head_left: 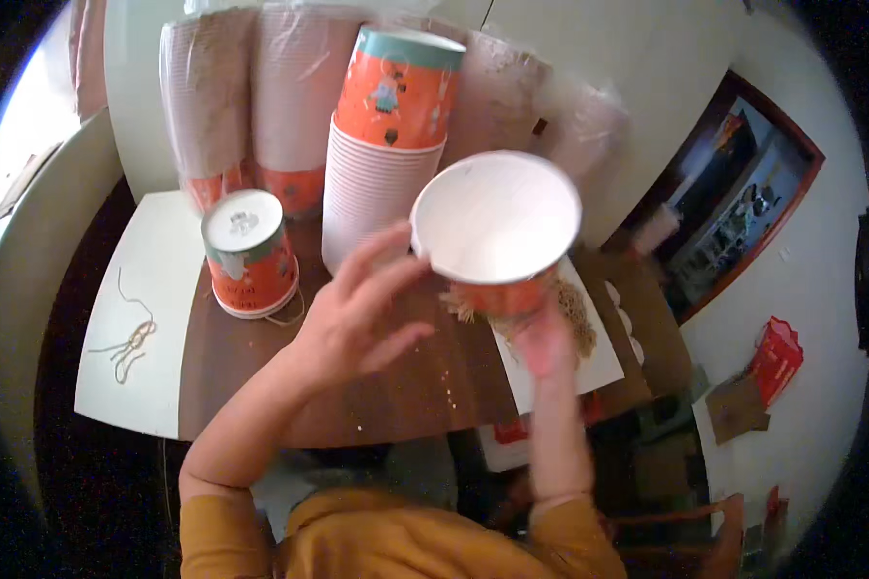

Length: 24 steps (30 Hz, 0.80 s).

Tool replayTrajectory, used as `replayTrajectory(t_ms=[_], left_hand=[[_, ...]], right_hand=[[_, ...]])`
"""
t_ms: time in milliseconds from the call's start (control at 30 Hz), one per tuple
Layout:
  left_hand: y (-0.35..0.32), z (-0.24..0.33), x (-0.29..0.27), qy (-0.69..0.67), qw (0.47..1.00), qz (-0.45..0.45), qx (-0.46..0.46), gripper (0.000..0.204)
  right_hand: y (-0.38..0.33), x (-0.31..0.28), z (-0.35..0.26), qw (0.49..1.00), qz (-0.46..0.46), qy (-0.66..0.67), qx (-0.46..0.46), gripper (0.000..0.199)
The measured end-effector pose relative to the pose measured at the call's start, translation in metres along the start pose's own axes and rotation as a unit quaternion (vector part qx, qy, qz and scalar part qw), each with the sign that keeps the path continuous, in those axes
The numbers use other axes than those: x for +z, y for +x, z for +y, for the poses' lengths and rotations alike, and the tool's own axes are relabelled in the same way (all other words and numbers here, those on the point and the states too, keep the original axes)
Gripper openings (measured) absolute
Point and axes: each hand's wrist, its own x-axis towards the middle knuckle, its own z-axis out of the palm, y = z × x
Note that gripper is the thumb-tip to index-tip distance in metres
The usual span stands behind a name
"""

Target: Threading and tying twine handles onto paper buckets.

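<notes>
The one view is sitting on the person's head and looking steeply down over the mustard-yellow sleeves, which are coming in from the lower edge of the frame. It is hanging close above the brown counter [425, 386], which is filling the middle. The right hand [543, 338] is lifting a paper cup [497, 227] toward the lens, so its white inside is looming large at centre. The fisheye is bending the walls and floor round the rim, with dark corners. No second view is sharing the scene.
</notes>
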Motion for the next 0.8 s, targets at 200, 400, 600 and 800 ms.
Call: replayTrajectory(t_ms=[200, 400, 600, 800], left_hand=[[-0.046, 0.021, -0.027, 0.003, 0.985, -0.146, -0.092, 0.023], [-0.087, 0.023, -0.054, 0.086, 0.971, -0.202, -0.097, 0.024], [-0.103, 0.023, -0.070, 0.103, 0.959, -0.194, -0.181, 0.022], [-0.096, 0.017, -0.069, 0.128, 0.957, -0.158, -0.206, 0.024]], right_hand=[[-0.064, -0.031, 0.147, 0.971, 0.061, 0.215, 0.083, 0.033], [-0.075, -0.022, 0.088, 0.856, 0.065, -0.454, 0.239, 0.022], [-0.038, -0.037, 0.005, 0.650, 0.126, -0.748, 0.043, 0.012], [0.022, -0.082, -0.018, 0.529, 0.117, -0.838, -0.071, 0.016]])
